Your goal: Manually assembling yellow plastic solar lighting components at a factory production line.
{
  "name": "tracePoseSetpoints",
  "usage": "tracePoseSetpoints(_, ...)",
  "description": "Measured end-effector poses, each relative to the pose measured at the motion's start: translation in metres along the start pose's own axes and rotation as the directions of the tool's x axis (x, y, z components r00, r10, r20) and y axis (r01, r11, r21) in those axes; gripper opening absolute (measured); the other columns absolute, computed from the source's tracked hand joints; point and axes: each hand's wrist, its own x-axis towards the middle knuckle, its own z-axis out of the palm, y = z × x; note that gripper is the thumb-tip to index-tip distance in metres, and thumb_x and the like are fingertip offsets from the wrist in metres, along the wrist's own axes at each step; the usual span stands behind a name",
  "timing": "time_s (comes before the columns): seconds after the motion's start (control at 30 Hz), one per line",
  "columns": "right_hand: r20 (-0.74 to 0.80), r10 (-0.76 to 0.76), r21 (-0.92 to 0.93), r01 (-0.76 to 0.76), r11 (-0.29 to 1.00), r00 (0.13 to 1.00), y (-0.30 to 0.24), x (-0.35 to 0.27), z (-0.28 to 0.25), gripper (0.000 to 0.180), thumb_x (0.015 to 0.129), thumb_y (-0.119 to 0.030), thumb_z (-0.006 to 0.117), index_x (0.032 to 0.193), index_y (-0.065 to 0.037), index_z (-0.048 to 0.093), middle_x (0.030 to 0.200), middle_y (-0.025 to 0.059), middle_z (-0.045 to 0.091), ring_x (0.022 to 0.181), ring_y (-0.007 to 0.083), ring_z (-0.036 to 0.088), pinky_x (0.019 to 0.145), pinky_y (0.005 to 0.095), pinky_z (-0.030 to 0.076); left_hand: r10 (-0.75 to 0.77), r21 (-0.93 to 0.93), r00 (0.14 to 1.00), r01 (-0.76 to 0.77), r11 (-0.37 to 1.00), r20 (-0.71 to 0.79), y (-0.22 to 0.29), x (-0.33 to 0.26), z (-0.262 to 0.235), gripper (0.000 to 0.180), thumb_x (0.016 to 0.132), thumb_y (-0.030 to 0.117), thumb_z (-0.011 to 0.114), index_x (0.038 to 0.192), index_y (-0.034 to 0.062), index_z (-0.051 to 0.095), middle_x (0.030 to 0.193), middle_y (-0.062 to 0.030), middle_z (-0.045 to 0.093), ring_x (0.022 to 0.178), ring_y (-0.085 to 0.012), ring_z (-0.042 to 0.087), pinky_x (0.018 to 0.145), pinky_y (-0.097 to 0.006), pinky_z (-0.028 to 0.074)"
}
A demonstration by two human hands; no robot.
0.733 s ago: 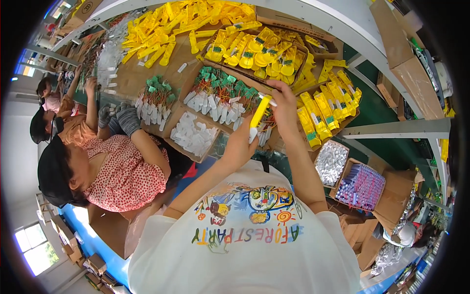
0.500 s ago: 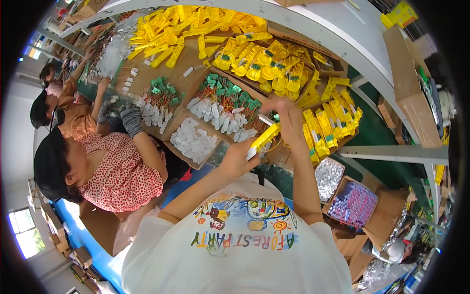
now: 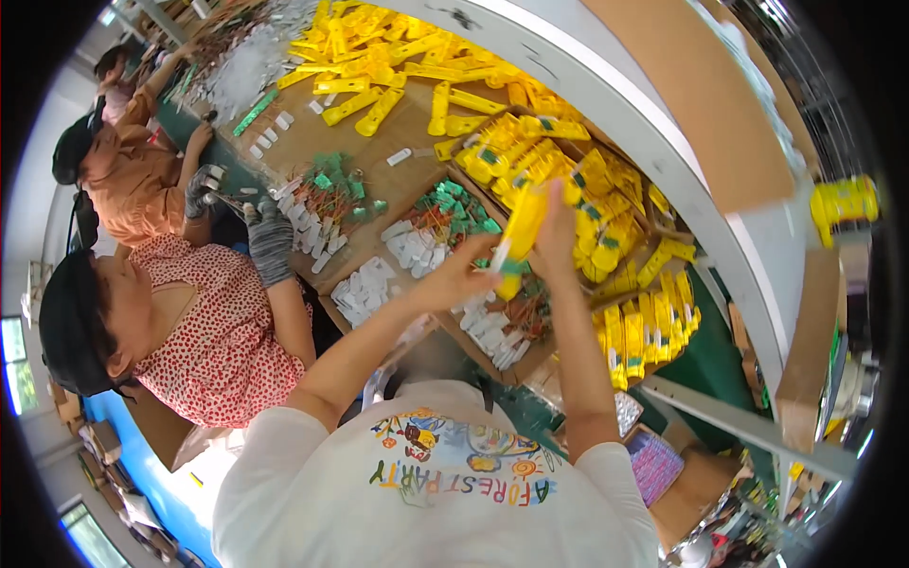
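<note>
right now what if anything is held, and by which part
A yellow plastic piece: left hand near its lower end, right hand along its upper part.

A: ok so what writing could you actually make out in there?

B: pretty much just the white shirt (image 3: 426, 535) at the bottom lol. It had a line of lettering (image 3: 462, 484) across the chest, big chunky capitals in mixed colours.

A: right way up?

B: nah, upside down in the head view, running right beside the cartoon drawings (image 3: 478, 440).

A: and that dark mark (image 3: 462, 17) on the pale beam (image 3: 597, 76) up top?

B: couldn't tell if it was writing or a smudge. Same with the yellow item (image 3: 843, 204) at the far right, way too blurry.
</note>
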Motion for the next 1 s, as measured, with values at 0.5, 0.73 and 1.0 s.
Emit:
tracePoseSetpoints(0.5, 0.097, -0.707, -0.752, 0.517, 0.409, 0.7, -0.001, 0.005, -0.006, 0.011, 0.082, -0.013, 0.061, 0.092, -0.009, 0.062, 0.098, 0.0103, 0.059, 0.092, 0.0313, 0.054, 0.085, 0.0404, 0.04, -0.128, 0.576, 0.783, 0.548, 0.607, -0.609, -0.168, 0.286, -0.185, 0.054, 0.067, 0.051, 0.072, 0.092, 0.0037, 0.068, 0.096, -0.0157, 0.066, 0.089, -0.0314, 0.064, 0.078, -0.04, 0.051)
tracePoseSetpoints(0.73, 0.486, -0.211, -0.193, 0.34, 0.921, 0.848, 0.063, -0.113, 0.089, 0.013, 0.081, -0.002, 0.058, 0.093, -0.004, 0.062, 0.096, 0.0137, 0.061, 0.09, 0.0284, 0.06, 0.071, 0.0321, 0.05, -0.01, -0.185, 0.862, -0.097, 0.978, -0.508, -0.067, 0.145, -0.179, 0.037, 0.088, 0.016, 0.062, 0.119, 0.0006, 0.049, 0.096, -0.0109, 0.062, 0.085, -0.0204, 0.059, 0.07, -0.038, 0.048)
tracePoseSetpoints(1.0, 0.748, -0.379, -0.577, 0.816, 0.036, 0.545, 0.122, -0.135, 0.197, 0.015, 0.077, -0.01, 0.055, 0.088, -0.005, 0.064, 0.085, 0.011, 0.061, 0.083, 0.0215, 0.063, 0.066, 0.0288, 0.053, -0.509, -0.792, 0.789, 0.047, 0.608, -0.344, 0.01, -0.104, -0.085, 0.049, 0.098, 0.047, 0.029, 0.118, 0.0061, 0.045, 0.075, -0.0065, 0.052, 0.066, -0.0209, 0.055, 0.065, -0.032, 0.045)
